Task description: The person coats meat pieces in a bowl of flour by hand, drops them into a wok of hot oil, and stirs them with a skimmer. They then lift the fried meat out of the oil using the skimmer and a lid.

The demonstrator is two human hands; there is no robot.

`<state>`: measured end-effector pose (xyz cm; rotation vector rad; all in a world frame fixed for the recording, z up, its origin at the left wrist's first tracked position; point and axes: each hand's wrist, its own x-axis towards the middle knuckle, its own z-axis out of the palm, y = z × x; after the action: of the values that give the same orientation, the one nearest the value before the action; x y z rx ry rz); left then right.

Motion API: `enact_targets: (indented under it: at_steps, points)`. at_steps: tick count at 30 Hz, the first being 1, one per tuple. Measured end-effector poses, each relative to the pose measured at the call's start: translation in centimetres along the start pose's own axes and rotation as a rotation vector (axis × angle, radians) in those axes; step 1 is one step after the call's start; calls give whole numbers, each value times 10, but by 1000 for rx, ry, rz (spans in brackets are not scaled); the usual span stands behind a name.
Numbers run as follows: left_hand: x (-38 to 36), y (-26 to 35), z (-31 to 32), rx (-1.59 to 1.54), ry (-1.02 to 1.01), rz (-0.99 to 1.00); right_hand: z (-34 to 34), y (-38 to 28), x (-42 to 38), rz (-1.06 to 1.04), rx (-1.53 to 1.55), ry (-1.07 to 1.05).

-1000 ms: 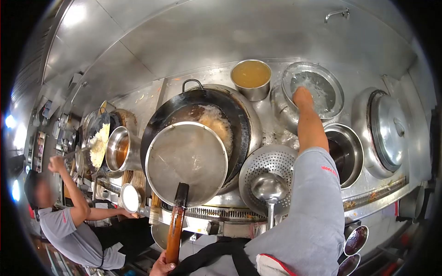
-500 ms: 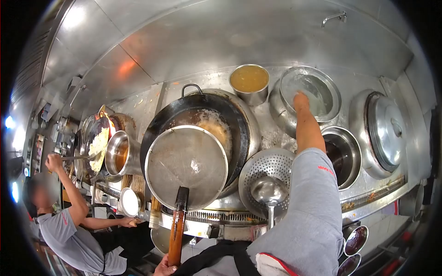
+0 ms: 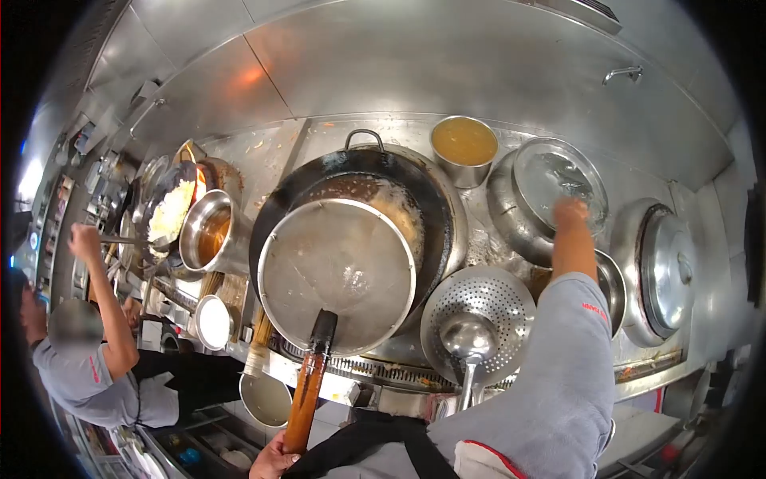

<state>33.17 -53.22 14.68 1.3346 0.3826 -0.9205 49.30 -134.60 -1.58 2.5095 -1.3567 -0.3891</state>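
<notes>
A: What did the left hand have?
B: Its grip was closed around the wooden handle of a big round strainer, held over the black wok.
A: And the right hand?
B: It was raised at the near edge of a steel bowl on the counter; I couldn't tell how its grip stood.
A: Around them?
B: A ladle lay in a perforated colander, and a pot of yellow liquid stood behind the wok. A co-worker cooked at the far left.
</notes>
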Motion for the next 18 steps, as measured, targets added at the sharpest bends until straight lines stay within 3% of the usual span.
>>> enact_targets:
  at_steps: [2,3,4,5,6,11,13,15,16,18]
  points:
    - [5,-5,-8,64,0,18,49,-23,27,-345,66,161]
    - [8,-9,-10,135,11,48,53,-32,38,-324,330,310]
    - [11,-10,-10,135,-3,36,-3,-36,19,-448,200,258]
    - [12,-6,-7,126,-20,47,-13,-46,22,-346,518,326]
    - [12,-1,-3,119,-34,54,-73,-41,-8,-392,389,239]
    - [11,19,21,70,-44,39,-166,-33,-96,-104,865,503]
    - [14,21,23,94,-84,74,-101,-66,-103,-407,482,381]
    - [14,28,22,114,-125,137,-76,-73,-113,-654,51,-31]
    - [16,29,14,114,-143,135,-87,-71,-131,-636,44,-30]
    - [25,24,-2,44,-293,150,-115,-61,-175,-319,672,204]
